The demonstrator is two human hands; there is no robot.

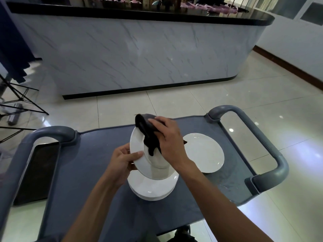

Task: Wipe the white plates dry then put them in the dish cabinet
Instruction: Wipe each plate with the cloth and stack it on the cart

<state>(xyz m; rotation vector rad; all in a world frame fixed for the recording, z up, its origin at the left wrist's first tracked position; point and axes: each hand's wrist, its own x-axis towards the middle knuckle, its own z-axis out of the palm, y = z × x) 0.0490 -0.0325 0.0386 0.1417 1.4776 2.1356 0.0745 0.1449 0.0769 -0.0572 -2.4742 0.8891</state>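
the left hand (122, 160) pinches the near-left rim of a tilted white plate (139, 154), held just above the stack of plates (152, 187) on the cart top (97, 172). the right hand (166, 138) presses a dark cloth (146, 130) onto its face. glazed china, probably stiff, slick when wet and breakable: grip the rim. another plate (204, 152) lies just right; raised cart handles (262, 137) bound both sides.
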